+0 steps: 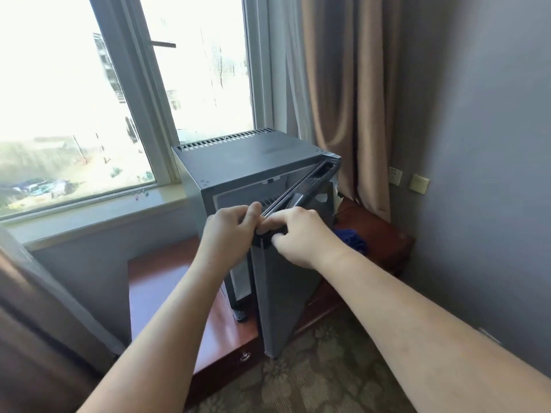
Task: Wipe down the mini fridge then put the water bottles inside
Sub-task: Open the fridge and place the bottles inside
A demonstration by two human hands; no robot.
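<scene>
On the low red-brown cabinet [167,281] below the window [125,93] stands the grey mini fridge [247,162], its door [280,281] swung out toward me on the right-side hinge, so I look almost edge-on at it. Both my forearms reach forward from the bottom of the view and meet at the door's upper free corner. My left hand [229,228] sits on the inner side of that corner, knuckles up, fingers curled closed over the top edge, with the thumb pressed against the dark gasket strip [295,192] that runs along the top of the door. My right hand [301,236] comes in from the outer side, wrist slightly bent, fingers folded down and closed around the same corner, fingertips tucked against the black corner trim. The two hands are nearly touching, thumb to knuckle. Whether either one holds a cloth I cannot tell; none shows between the fingers. Behind the door, on the cabinet's right end, lies something blue [351,242], partly hidden. Brown curtains [340,93] hang behind the fridge, and patterned carpet [322,377] covers the floor below.
</scene>
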